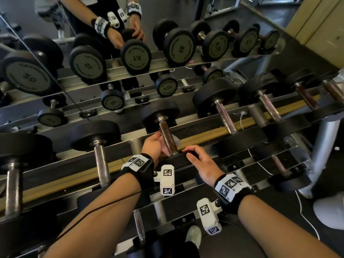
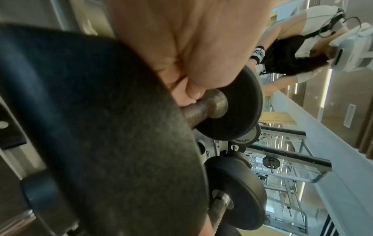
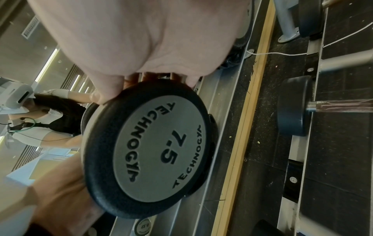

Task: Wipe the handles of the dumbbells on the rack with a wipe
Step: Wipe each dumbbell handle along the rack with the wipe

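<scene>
Curled around the rusty handle (image 1: 168,137) of a 7.5 dumbbell (image 3: 161,153), the person's left hand (image 1: 153,146) pressed a white wipe (image 1: 176,141) against the bar, the cloth showing as a pale flap on the handle's right side. From the left wrist view, the fingers (image 2: 187,94) wrapped the handle close to the near weight head, with the far head (image 1: 160,113) black and round beyond them. The right hand (image 1: 202,162) rested on top of the dumbbell's near head (image 1: 178,159), fingers bent loosely over its black rim; the right wrist view showed fingertips (image 3: 109,91) lying on the rim's edge above the grey face marked 7.5. The dumbbell lay across the top tier of the rack (image 1: 242,127), its handle spanning the gap between the two rails. Neighbouring dumbbells sat on either side: one with a pale steel handle (image 1: 101,164) to the left, another with a brownish handle (image 1: 225,118) to the right. A mirror (image 1: 93,53) behind the rack reflected the weights and both hands. Black-and-white coded bands and white camera units were strapped to both wrists.
</scene>
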`<state>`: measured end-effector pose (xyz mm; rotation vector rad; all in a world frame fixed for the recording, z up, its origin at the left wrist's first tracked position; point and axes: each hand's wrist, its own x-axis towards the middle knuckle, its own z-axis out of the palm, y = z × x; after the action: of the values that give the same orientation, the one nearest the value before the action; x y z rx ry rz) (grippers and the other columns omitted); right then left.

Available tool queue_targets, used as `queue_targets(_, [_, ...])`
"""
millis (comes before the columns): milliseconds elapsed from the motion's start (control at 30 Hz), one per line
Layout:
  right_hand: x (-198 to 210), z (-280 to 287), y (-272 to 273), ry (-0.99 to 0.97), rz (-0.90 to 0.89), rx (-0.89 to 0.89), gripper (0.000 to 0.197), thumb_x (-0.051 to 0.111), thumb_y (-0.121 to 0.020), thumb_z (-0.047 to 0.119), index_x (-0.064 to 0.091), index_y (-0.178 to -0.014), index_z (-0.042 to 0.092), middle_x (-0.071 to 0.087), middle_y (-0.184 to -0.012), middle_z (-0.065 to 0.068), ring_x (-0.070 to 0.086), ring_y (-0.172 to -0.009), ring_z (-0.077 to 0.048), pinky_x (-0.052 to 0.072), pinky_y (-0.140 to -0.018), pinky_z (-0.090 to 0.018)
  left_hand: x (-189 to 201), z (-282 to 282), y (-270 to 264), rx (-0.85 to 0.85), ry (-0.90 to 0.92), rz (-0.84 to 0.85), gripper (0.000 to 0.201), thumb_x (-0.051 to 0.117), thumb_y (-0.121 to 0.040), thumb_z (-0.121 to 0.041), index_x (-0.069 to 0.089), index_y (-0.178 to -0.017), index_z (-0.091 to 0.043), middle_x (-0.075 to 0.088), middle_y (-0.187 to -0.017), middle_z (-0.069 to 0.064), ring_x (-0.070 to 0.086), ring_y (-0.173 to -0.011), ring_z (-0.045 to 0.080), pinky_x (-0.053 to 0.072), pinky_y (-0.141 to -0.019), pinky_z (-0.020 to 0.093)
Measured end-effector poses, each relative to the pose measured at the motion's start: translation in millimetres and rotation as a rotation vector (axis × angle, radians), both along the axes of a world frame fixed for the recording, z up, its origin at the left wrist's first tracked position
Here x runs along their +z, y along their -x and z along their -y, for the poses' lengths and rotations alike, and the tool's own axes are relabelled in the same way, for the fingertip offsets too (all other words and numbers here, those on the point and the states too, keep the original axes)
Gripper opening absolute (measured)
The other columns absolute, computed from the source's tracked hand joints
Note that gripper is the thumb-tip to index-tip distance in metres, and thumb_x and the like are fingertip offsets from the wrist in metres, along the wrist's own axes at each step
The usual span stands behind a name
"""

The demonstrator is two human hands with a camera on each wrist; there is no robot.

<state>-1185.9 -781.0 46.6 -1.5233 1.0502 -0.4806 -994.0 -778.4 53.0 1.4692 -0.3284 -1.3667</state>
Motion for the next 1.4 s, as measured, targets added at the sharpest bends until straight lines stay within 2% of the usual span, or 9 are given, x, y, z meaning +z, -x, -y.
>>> queue_targets(367, [-5, 2, 2, 0.012, 0.021, 0.018, 0.015, 0.053, -0.100, 0.032, 0.059, -0.112, 0.037, 0.056, -0.121, 0.007, 0.054, -0.115, -0.013, 0.044, -0.104, -0.038, -1, -16, -25, 0.085, -0.010, -0.064, 0.042, 0.035, -0.104, -0.001, 0.048, -0.142, -0.015, 0.064, -0.117, 0.014, 0.066, -0.092, 0.024, 0.058, -0.065, 0.038])
queue_targets(500, [-7, 1, -1, 0.007, 0.025, -0.007, 0.017, 0.053, -0.089, 0.050, 0.059, -0.105, 0.049, 0.057, -0.119, 0.009, 0.053, -0.117, -0.015, 0.043, -0.105, -0.040, 1, 5, -23, 0.147, 0.066, -0.015, 0.038, 0.040, -0.104, -0.004, 0.049, -0.141, -0.006, 0.059, -0.129, 0.021, 0.060, -0.112, 0.033, 0.046, -0.101, 0.049])
queue_targets(700, [-10, 1, -3, -0.009, 0.034, -0.018, 0.028, 0.052, -0.081, 0.062, 0.059, -0.105, 0.051, 0.057, -0.122, 0.006, 0.051, -0.122, -0.024, 0.040, -0.108, -0.053, 0, 3, -4, -0.021, 0.198, 0.134, 0.027, 0.044, -0.106, -0.025, 0.070, -0.109, -0.031, 0.071, -0.091, -0.002, 0.068, -0.080, 0.007, 0.054, -0.069, 0.022])
queue_targets(800, [-10, 0, -2, -0.004, 0.041, -0.024, 0.022, 0.053, -0.085, 0.057, 0.059, -0.105, 0.051, 0.057, -0.122, 0.005, 0.051, -0.122, -0.024, 0.041, -0.107, -0.053, -4, -10, -2, -0.114, 0.213, 0.156, 0.032, 0.042, -0.106, -0.028, 0.071, -0.112, -0.041, 0.064, -0.092, 0.006, 0.060, -0.078, 0.018, 0.049, -0.065, 0.024])
queue_targets(900, [-11, 1, -1, 0.015, 0.047, -0.023, 0.013, 0.055, -0.097, 0.038, 0.060, -0.107, 0.044, 0.057, -0.122, 0.002, 0.052, -0.120, -0.024, 0.041, -0.107, -0.053, 5, -21, 1, -0.190, 0.198, 0.120, 0.030, 0.043, -0.106, -0.030, 0.072, -0.106, -0.037, 0.049, -0.099, 0.009, 0.043, -0.084, 0.021, 0.039, -0.068, 0.025])
queue_targets(1033, [-8, 1, -3, -0.005, 0.057, -0.035, 0.016, 0.055, -0.100, 0.025, 0.059, -0.108, 0.037, 0.057, -0.122, -0.002, 0.055, -0.118, -0.023, 0.042, -0.108, -0.050, 15, -33, -2, -0.248, 0.144, 0.067, 0.031, 0.042, -0.104, -0.008, 0.066, -0.117, -0.023, 0.063, -0.089, -0.003, 0.060, -0.070, 0.004, 0.050, -0.065, 0.015])
queue_targets(1133, [-3, -1, -2, 0.005, -0.002, -0.023, 0.014, 0.054, -0.100, 0.029, 0.057, -0.109, 0.038, 0.058, -0.120, 0.003, 0.056, -0.115, -0.017, 0.044, -0.107, -0.040, 31, -40, -10, -0.239, 0.123, -0.090, 0.034, 0.033, -0.104, 0.001, 0.060, -0.123, -0.005, 0.064, -0.107, 0.010, 0.069, -0.086, 0.012, 0.058, -0.078, 0.025])
queue_targets(1300, [28, 8, -4, -0.002, -0.139, 0.039, 0.023, 0.058, -0.099, 0.022, 0.062, -0.121, 0.018, 0.064, -0.122, -0.002, 0.057, -0.120, -0.020, 0.042, -0.107, -0.032, 74, -45, -24, -0.105, 0.222, -0.139, 0.036, 0.038, -0.104, -0.005, 0.058, -0.131, -0.017, 0.066, -0.123, 0.009, 0.068, -0.103, 0.023, 0.060, -0.081, 0.040])
queue_targets(1400, [61, 14, -12, 0.061, -0.129, 0.029, 0.038, 0.067, -0.093, 0.020, 0.057, -0.130, 0.023, 0.056, -0.135, 0.004, 0.048, -0.130, -0.012, 0.036, -0.113, -0.034, 101, -44, -31, -0.069, 0.293, -0.188, 0.037, 0.041, -0.103, -0.006, 0.055, -0.135, -0.017, 0.065, -0.128, 0.011, 0.066, -0.111, 0.025, 0.060, -0.081, 0.041])
